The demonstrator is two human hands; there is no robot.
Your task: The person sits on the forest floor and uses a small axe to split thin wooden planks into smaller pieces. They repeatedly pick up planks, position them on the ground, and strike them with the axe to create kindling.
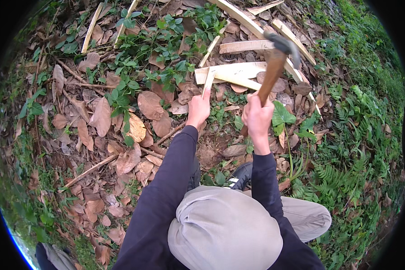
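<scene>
My left hand (199, 110) is closed around the lower end of a narrow pale wooden strip (209, 77), which points up and away from me. In my right hand (258, 114) is a hammer (271, 76), gripped low on its brown wooden handle. Its dark metal head is raised, to the right of the strip and above the other wood. Behind the strip lies a wide pale board (243, 69) on the leaves. A thinner wooden slat (238, 81) crosses just in front of that board. The strip overlaps the board in view; whether they touch, I cannot tell.
Several more pale slats lie farther off, including a long one (240, 18) and one at right (294, 40). Dry leaves (102, 116) and sticks (92, 170) cover the left ground; green plants (342, 175) grow at right. My knee (225, 229) and shoe (242, 175) are close below.
</scene>
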